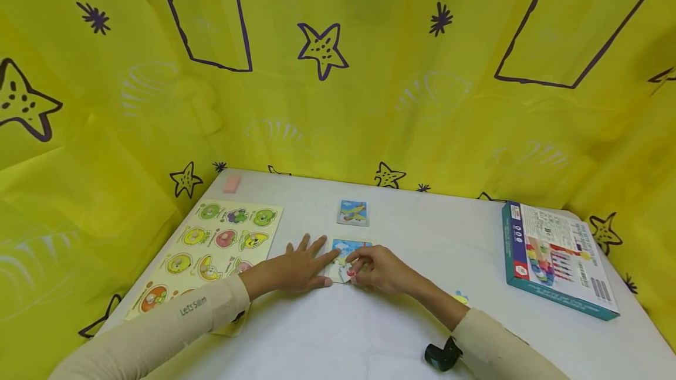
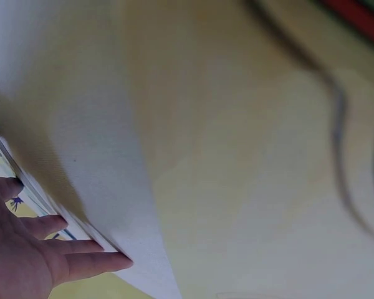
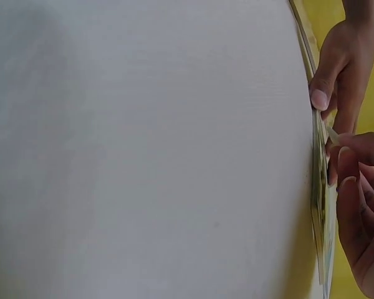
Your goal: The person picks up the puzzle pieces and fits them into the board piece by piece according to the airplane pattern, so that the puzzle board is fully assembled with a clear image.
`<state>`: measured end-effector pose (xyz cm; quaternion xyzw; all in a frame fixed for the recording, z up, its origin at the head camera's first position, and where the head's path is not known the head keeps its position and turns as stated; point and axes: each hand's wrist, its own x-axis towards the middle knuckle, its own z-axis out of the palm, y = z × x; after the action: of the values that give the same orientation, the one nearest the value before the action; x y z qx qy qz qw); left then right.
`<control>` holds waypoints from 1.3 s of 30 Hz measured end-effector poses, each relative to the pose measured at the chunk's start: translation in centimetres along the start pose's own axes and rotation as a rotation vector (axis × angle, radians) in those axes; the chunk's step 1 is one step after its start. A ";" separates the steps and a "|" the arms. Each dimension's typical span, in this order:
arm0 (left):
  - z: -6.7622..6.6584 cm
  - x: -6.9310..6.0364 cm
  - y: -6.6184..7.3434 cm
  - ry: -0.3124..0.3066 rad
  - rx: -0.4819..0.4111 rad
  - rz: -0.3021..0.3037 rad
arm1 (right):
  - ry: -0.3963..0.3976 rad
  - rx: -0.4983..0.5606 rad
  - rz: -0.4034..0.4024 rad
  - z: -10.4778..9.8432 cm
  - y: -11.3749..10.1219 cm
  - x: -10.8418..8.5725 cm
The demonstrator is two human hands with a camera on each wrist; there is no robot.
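Observation:
A small picture puzzle [image 1: 352,244] with a blue sky lies on the white table in the head view. My left hand [image 1: 298,267] rests beside it with fingers spread, the index finger touching its left side. Low over the puzzle, my right hand [image 1: 384,271] pinches a small pale puzzle piece [image 1: 345,275] with a red patch. From the right wrist view, that piece [image 3: 332,134] is seen edge-on between thumb and finger, close to the left hand [image 3: 352,68]. Straight, parted fingers of the left hand [image 2: 28,255] show in the left wrist view.
A second small picture card [image 1: 353,213] lies behind the puzzle. To the left is a fruit board [image 1: 274,216], with a pink block [image 1: 232,184] behind it. A boxed set [image 1: 565,257] sits at right. A small yellow-and-blue piece [image 1: 461,297] lies by the right forearm.

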<state>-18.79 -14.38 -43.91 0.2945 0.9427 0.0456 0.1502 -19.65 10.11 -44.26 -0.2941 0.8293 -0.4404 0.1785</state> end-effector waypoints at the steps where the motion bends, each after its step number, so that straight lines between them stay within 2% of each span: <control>1: 0.0 0.0 0.0 0.001 0.000 0.000 | 0.004 -0.001 0.003 0.1 0.0 0.2; 5: -0.1 -0.1 0.1 -0.003 0.001 -0.002 | 0.033 -0.037 0.013 0.3 -0.1 0.8; 8: -0.2 -0.1 0.1 -0.006 -0.003 -0.002 | 0.060 -0.103 0.032 0.6 -0.2 1.1; 15: -0.2 0.0 0.1 -0.009 0.001 0.006 | 0.092 -0.200 0.108 1.1 -0.7 1.4; 20: -0.2 0.0 0.0 -0.007 0.012 0.013 | 0.103 -0.224 0.142 1.2 -0.9 1.8; 28: -0.2 0.0 0.0 -0.005 0.014 0.008 | 0.117 -0.251 0.143 1.6 -1.1 2.1; 39: -0.2 0.0 0.1 -0.013 0.006 -0.002 | 0.094 -0.219 0.146 1.5 -1.0 2.1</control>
<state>-18.81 -14.32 -43.68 0.2945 0.9420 0.0406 0.1556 -20.05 7.38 -44.33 -0.2299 0.8990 -0.3464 0.1377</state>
